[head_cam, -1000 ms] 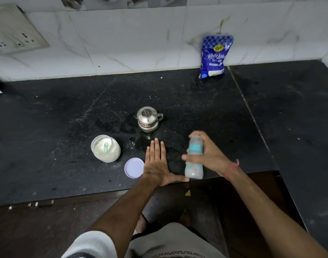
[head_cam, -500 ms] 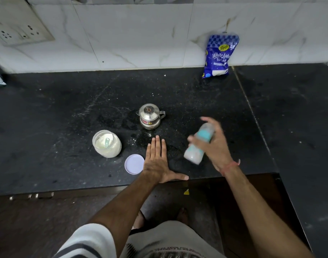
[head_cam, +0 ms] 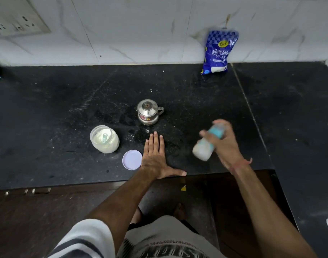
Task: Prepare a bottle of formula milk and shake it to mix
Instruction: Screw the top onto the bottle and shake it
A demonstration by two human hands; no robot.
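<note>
Tilted further since a moment ago, the feeding bottle (head_cam: 207,144) blurs in my right hand (head_cam: 225,146) clenched round it, right of the steel pot (head_cam: 148,114), nipple end hidden by fingers, my left hand (head_cam: 155,157) flat, fingers spread, below the pot, powder jar (head_cam: 105,139) and lid (head_cam: 132,159) lower left.

Upper right of the frame, against the tiled wall: blue sugar packet (head_cam: 219,52) printed "White Label SUGAR" in white (small yellow brand oval above, lettering too small to read). Print on the shirt (head_cam: 170,246) at the bottom edge illegible.
</note>
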